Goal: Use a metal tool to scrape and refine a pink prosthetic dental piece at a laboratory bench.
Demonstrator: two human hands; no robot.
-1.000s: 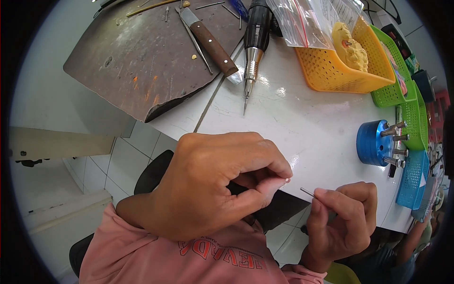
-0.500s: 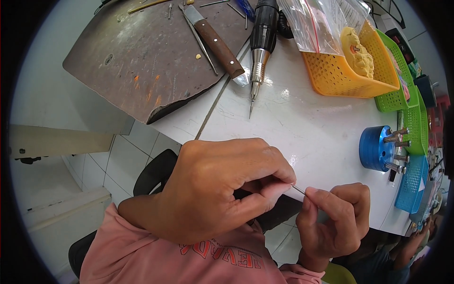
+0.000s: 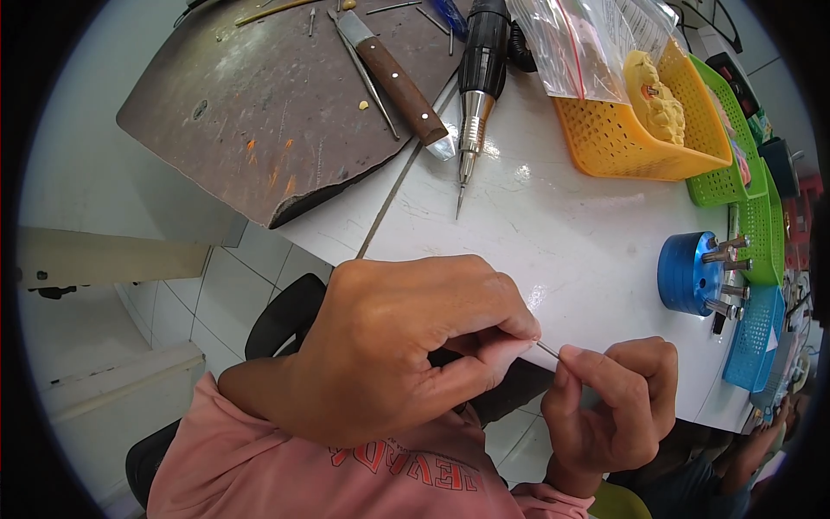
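Observation:
My left hand is closed in a pinch on a tiny pale piece, mostly hidden by the fingertips. Held between thumb and forefinger of my right hand is a thin metal pin, its tip at the tiny piece. Both hands are over the near edge of the white tiled worktop. Beyond them lie a black and silver rotary handpiece with a bur and a wooden-handled knife. A blue round holder with metal pegs stands right of my hands.
A worn dark mat holds small tools. An orange basket contains plastic bags and a yellow dental model; green baskets and a blue basket line the right side. Another person's arm appears at the lower right.
My right hand has moved left, bringing the pin from apart to the tiny piece at my left fingertips. The whole view has shifted slightly, with the worktop items lower in the picture.

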